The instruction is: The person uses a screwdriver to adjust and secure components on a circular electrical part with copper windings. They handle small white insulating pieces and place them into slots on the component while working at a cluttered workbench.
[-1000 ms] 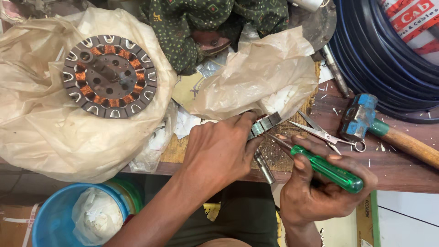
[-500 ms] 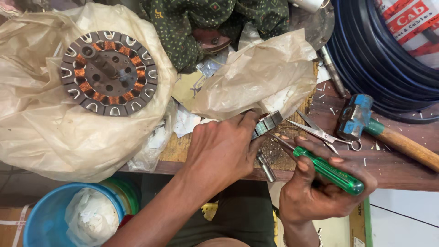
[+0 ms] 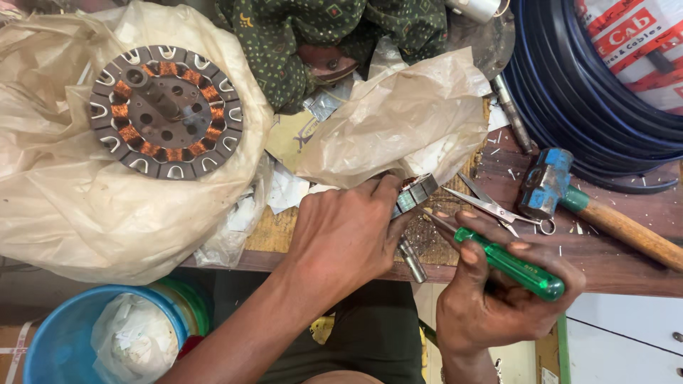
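Observation:
My left hand (image 3: 346, 235) grips a small metal motor part (image 3: 415, 193) with copper winding at the wooden bench's front edge; a metal shaft (image 3: 411, 259) sticks out below the hand. My right hand (image 3: 498, 295) holds a green-handled screwdriver (image 3: 511, 264), its tip pointed up-left at the metal part. A round stator with copper windings (image 3: 166, 112) lies on crumpled plastic sheet (image 3: 85, 206) at the left.
Scissors (image 3: 491, 205) and a blue-headed hammer with wooden handle (image 3: 569, 203) lie right of the hands. Dark blue cable coils (image 3: 583, 92) sit at the upper right, green patterned cloth (image 3: 299, 35) at the back. A blue bucket (image 3: 57, 348) stands below the bench (image 3: 612, 267).
The view has shifted slightly. My left hand has turned the metal part a little; the screwdriver stays against it.

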